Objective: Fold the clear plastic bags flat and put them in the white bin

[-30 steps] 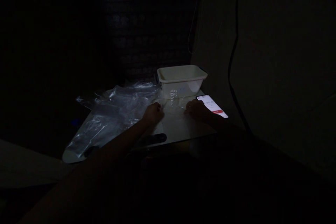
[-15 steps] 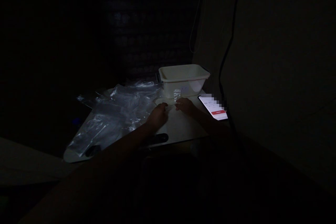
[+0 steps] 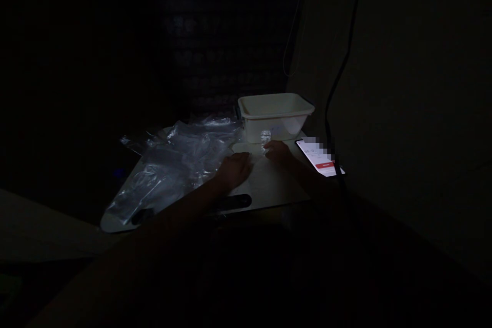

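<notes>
In dim light, my left hand [image 3: 235, 168] lies flat on the white board [image 3: 274, 184], fingers stretched forward; whether thin plastic lies beneath them is too dark to tell. Just to its right, my right hand [image 3: 279, 151] has its fingers bent together at the lower end of a small shiny, crinkled silvery piece [image 3: 265, 137]. That piece stands out against the front of a white plastic tub [image 3: 274, 119]. Beside my left hand spreads a heap of clear plastic bags [image 3: 184, 151].
A lit phone [image 3: 321, 159] lies at the board's right side, with a dark cable [image 3: 338, 77] hanging in front of it. Dark oblong slots [image 3: 236, 201] run along the board's near edge. Behind the tub is a dark wall, with a thin looped cord [image 3: 285, 64] hanging.
My left hand has gone from a pinch to lying flat with fingers extended. My right hand stays by the silvery piece. The whole view has shifted slightly.
</notes>
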Demonstrator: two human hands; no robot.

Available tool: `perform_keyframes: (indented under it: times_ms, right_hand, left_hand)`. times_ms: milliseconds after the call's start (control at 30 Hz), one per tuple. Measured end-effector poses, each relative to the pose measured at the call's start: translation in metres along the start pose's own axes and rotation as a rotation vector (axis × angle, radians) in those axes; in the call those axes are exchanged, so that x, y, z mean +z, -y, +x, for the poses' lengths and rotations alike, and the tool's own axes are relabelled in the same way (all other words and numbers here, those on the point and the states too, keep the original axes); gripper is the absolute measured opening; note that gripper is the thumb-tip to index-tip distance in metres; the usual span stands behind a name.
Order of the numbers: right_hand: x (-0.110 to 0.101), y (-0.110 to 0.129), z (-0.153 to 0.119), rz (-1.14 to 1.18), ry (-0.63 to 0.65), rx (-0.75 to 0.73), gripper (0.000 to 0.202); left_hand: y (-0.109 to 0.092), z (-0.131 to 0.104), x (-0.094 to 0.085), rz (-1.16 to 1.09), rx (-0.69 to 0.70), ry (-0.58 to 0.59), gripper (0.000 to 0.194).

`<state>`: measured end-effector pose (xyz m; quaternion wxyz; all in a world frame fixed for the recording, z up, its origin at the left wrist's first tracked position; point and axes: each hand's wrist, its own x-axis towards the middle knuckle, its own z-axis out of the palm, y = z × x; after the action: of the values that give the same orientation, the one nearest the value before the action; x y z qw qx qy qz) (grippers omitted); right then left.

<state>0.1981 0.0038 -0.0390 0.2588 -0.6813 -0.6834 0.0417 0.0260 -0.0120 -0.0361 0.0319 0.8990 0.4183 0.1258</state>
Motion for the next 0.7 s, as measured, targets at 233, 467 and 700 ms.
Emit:
perform_keyframes:
  times_ms: [233, 467, 700]
  right_hand:
    - [0.000, 0.005, -0.001, 0.013, 0.000, 0.066, 0.024]
    - [0.007, 0.008, 0.001, 0.026, -0.026, -0.039, 0.027]
    - [0.001, 0.000, 0.000, 0.015, 0.006, -0.006, 0.030]
  left_hand:
    - [-0.004, -0.008, 0.004, 0.204, 0.105, 0.189, 0.052]
    - [-0.004, -0.008, 0.004, 0.219, 0.147, 0.196, 0.052]
    - [-0.005, -0.007, 0.002, 0.219, 0.154, 0.214, 0.050]
